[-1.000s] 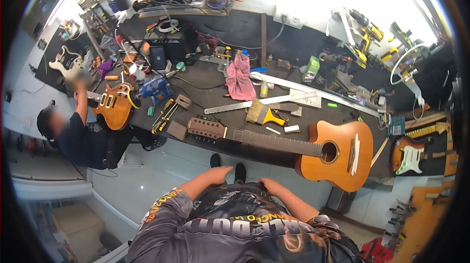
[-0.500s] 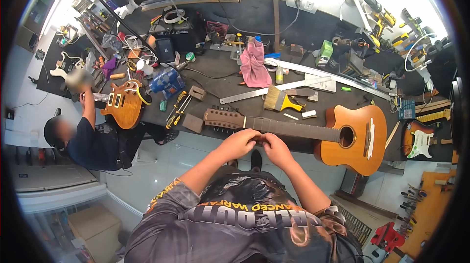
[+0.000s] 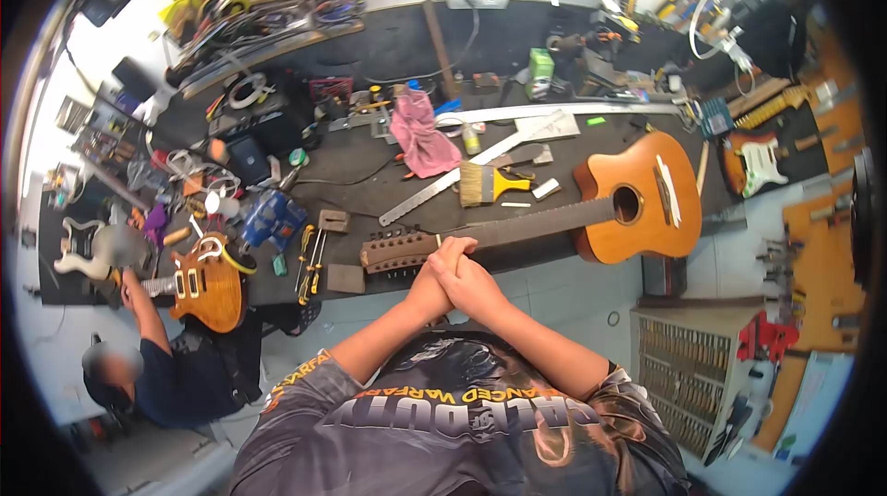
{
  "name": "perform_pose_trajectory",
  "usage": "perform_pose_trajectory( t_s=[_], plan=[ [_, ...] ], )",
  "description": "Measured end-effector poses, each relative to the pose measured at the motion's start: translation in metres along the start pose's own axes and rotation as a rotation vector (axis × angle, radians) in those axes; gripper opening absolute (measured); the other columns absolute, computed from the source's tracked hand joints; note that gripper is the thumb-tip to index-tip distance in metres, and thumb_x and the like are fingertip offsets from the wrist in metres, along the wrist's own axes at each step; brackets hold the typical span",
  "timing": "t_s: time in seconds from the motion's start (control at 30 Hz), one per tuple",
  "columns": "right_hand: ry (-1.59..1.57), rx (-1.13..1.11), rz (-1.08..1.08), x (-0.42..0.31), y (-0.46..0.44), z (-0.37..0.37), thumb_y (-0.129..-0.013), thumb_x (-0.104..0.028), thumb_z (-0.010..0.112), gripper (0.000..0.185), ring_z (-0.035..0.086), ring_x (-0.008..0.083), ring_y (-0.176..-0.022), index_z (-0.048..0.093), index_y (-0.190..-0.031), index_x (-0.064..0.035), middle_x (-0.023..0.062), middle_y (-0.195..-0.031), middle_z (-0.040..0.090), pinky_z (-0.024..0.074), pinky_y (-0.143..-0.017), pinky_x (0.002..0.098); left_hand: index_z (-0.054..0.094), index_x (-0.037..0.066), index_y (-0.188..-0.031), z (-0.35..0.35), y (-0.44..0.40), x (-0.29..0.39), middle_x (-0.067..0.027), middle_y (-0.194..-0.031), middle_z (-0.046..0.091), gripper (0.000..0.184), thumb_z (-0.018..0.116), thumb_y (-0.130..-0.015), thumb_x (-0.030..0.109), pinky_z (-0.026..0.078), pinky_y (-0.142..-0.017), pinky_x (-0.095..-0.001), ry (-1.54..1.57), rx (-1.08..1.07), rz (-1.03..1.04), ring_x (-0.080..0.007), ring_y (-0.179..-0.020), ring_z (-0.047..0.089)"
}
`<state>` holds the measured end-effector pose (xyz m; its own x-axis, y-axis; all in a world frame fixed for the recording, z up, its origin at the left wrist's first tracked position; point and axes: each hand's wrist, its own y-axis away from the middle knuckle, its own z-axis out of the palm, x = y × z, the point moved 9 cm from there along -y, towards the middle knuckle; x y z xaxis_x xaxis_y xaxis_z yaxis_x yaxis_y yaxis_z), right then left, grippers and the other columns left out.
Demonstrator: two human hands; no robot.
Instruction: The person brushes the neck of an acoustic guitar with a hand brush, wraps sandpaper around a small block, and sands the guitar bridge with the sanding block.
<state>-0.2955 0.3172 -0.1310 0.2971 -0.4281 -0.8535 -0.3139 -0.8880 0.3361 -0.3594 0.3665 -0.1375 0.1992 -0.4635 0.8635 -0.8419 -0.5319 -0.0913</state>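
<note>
Head view: Guitar point(image 3: 573, 213) lies face up along the near edge of a cluttered surface point(image 3: 360, 203), its rounded body point(image 3: 661, 233) appearing to jut past that edge. A person's left grip point(image 3: 430, 288) and right grip point(image 3: 465, 279) are clasped one over the other with no tool showing; how firmly they press, or whether anything sits between the palms, cannot be told. In the picture they overlap the join of head point(image 3: 397, 253) and neck point(image 3: 536, 222), but whether skin meets wood is unclear.

Wooden and probably hollow, the guitar should be light for its length yet awkward, with most of its weight likely in the body. The neck looks stiff; the top around the soundhole point(image 3: 628, 205) may be fragile under pressure, and the smooth finish could prove slippery. A sound hold would pair one grip around the neck with the other beneath the body, clear of the pale strips point(image 3: 667, 189) on the top.

The head points left, above a block point(image 3: 346, 278); the body is at right. The long axis runs left to right, rising slightly toward the body. Brush point(image 3: 490, 184), ruler point(image 3: 434, 188) and cloth point(image 3: 425, 140) lie beyond the neck, apart from it.
</note>
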Motion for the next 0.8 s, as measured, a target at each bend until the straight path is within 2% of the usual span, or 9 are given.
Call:
perform_pose_trajectory(
  t_s=[0.17, 0.23, 0.27, 0.37, 0.47, 0.57, 0.6, 0.67, 0.8],
  plan=[
    [0.001, -0.017, 0.003, 0.008, 0.006, -0.006, -0.116, -0.066, 0.051, 0.082, 0.076, 0.0539, -0.101, 0.075, -0.104, 0.0120, 0.0365, -0.101, 0.078, 0.0575, -0.097, 0.0601, 0.061, 0.002, -0.143, 0.009, -0.008, -0.002, -0.0176, -0.132, 0.069, 0.056, 0.082, -0.091, 0.011, 0.058, -0.106, -0.0428, 0.251, -0.224, -0.138, -0.0332, -0.121, 0.072],
    [-0.079, -0.005, -0.064, 0.011, 0.008, -0.010, -0.117, -0.066, 0.051, 0.082, 0.078, 0.0511, -0.096, 0.077, -0.103, 0.0105, 0.0334, -0.096, 0.079, 0.0590, -0.093, 0.0585, 0.063, 0.002, -0.140, 0.015, -0.012, 0.005, -0.0128, -0.129, 0.072, 0.053, 0.082, -0.091, 0.007, 0.059, -0.105, -0.0392, 0.390, -0.302, -0.205, -0.0243, -0.120, 0.072],
    [-0.093, -0.142, 0.046, 0.022, 0.010, -0.008, -0.118, -0.061, 0.053, 0.073, 0.079, 0.0400, -0.087, 0.076, -0.105, 0.0077, 0.0240, -0.088, 0.078, 0.0604, -0.084, 0.0523, 0.063, 0.003, -0.140, 0.018, -0.013, 0.011, -0.0117, -0.131, 0.072, 0.053, 0.083, -0.091, 0.007, 0.059, -0.106, -0.0381, 0.438, -0.355, -0.247, -0.0221, -0.122, 0.071],
    [-0.268, -0.254, 0.073, 0.027, 0.021, -0.016, -0.121, -0.051, 0.055, 0.060, 0.075, 0.0272, -0.079, 0.072, -0.104, 0.0042, 0.0136, -0.082, 0.073, 0.0590, -0.076, 0.0445, 0.064, 0.005, -0.142, 0.026, -0.014, 0.024, -0.0092, -0.134, 0.072, 0.059, 0.083, -0.086, 0.000, 0.063, -0.098, -0.0369, 0.624, -0.523, -0.416, -0.0176, -0.115, 0.074],
    [-0.472, -0.265, -0.071, 0.032, 0.027, -0.033, -0.123, -0.038, 0.053, 0.044, 0.071, 0.0212, -0.080, 0.068, -0.108, 0.0002, 0.0082, -0.083, 0.070, 0.0579, -0.075, 0.0384, 0.062, 0.005, -0.151, 0.027, -0.029, 0.047, -0.0101, -0.139, 0.073, 0.065, 0.082, -0.090, 0.002, 0.063, -0.096, -0.0378, 0.636, -0.688, -0.451, -0.0165, -0.107, 0.075],
    [-0.403, -0.236, -0.126, 0.051, 0.025, -0.053, -0.120, -0.018, 0.048, 0.025, 0.070, 0.0200, -0.086, 0.066, -0.113, -0.0011, 0.0086, -0.093, 0.071, 0.0580, -0.080, 0.0364, 0.060, 0.003, -0.153, 0.032, -0.045, 0.057, -0.0111, -0.140, 0.072, 0.060, 0.081, -0.096, 0.006, 0.061, -0.100, -0.0373, 0.873, -0.760, -0.543, -0.0166, -0.105, 0.075],
    [-0.420, -0.232, -0.089, 0.057, 0.025, -0.061, -0.117, -0.013, 0.049, 0.021, 0.070, 0.0188, -0.088, 0.066, -0.117, -0.0008, 0.0085, -0.098, 0.071, 0.0580, -0.083, 0.0360, 0.061, 0.001, -0.151, 0.033, -0.055, 0.063, -0.0110, -0.140, 0.072, 0.053, 0.079, -0.102, 0.010, 0.059, -0.102, -0.0377, 0.857, -0.743, -0.516, -0.0169, -0.109, 0.074],
    [-0.455, -0.227, -0.021, 0.068, 0.026, -0.080, -0.112, -0.003, 0.050, 0.020, 0.069, 0.0163, -0.092, 0.065, -0.124, -0.0003, 0.0084, -0.108, 0.071, 0.0579, -0.091, 0.0351, 0.062, 0.001, -0.150, 0.038, -0.073, 0.045, -0.0116, -0.139, 0.072, 0.049, 0.077, -0.104, 0.009, 0.059, -0.103, -0.0382, 0.712, -0.575, -0.495, -0.0183, -0.114, 0.073],
    [-0.441, -0.152, -0.099, 0.104, 0.017, -0.122, -0.106, 0.005, 0.052, 0.028, 0.069, 0.0163, -0.097, 0.066, -0.130, -0.0012, 0.0075, -0.111, 0.071, 0.0597, -0.093, 0.0365, 0.067, 0.000, -0.140, 0.052, -0.097, 0.011, -0.0118, -0.133, 0.072, 0.037, 0.074, -0.105, 0.007, 0.059, -0.108, -0.0388, 0.238, -0.243, -0.368, -0.0226, -0.124, 0.072]
  ],
)
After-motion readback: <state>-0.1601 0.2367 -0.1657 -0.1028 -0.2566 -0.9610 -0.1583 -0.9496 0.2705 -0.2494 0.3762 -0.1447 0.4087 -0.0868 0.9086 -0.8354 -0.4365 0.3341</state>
